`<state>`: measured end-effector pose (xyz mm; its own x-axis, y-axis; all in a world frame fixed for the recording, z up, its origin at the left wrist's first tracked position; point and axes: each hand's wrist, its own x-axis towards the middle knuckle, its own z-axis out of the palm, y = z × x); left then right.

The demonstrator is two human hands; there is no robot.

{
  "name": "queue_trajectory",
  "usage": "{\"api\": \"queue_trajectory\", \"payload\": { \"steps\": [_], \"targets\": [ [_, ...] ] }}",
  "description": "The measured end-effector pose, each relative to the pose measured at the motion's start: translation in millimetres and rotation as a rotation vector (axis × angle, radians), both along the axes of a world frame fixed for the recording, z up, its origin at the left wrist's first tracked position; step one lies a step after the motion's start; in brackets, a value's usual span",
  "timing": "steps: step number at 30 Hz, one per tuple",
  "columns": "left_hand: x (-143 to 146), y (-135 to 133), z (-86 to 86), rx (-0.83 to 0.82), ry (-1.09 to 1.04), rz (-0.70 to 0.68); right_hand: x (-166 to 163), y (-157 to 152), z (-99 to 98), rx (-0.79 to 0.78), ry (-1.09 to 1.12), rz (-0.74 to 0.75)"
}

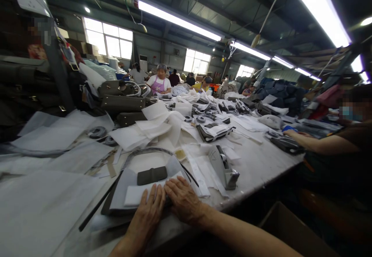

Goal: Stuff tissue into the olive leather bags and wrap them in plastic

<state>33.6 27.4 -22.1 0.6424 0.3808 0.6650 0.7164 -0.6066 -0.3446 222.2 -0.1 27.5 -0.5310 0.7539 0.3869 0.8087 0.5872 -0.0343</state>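
Observation:
Before me on the table lies a dark handbag (109, 203) with pale paper over it and a handle curving at its far side. A folded white sheet (134, 195) rests across the bag. My left hand (151, 204) lies flat on this sheet, fingers stretched out. Beside it my right hand (183, 197) presses on the sheet's right part, its fingers extended and nearly touching the left hand. Just beyond the fingers sits a small dark olive flap piece (152, 175), like a wallet or bag flap. What is under the sheet is hidden.
A grey tape dispenser (223, 168) stands to the right of the bag. White paper sheets (157, 127) and dark strap rolls (97, 132) lie beyond and left. Olive bags (123, 104) are stacked behind. A co-worker's arm (325, 142) reaches in from the right.

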Motion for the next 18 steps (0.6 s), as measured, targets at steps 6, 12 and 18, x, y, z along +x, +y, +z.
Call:
{"api": "queue_trajectory", "payload": {
  "steps": [6,12,18],
  "targets": [
    [-6.1,7.2,10.2,-0.004,-0.001,-0.028,-1.7,0.4,2.7,0.015,-0.009,0.004],
    [-22.9,22.3,54.7,-0.084,0.08,-0.124,-7.0,9.7,21.5,0.107,-0.038,-0.056],
    [-36.7,19.7,66.7,-0.136,0.068,-0.134,-17.2,21.8,32.2,0.164,-0.135,-0.003]
  ]
}}
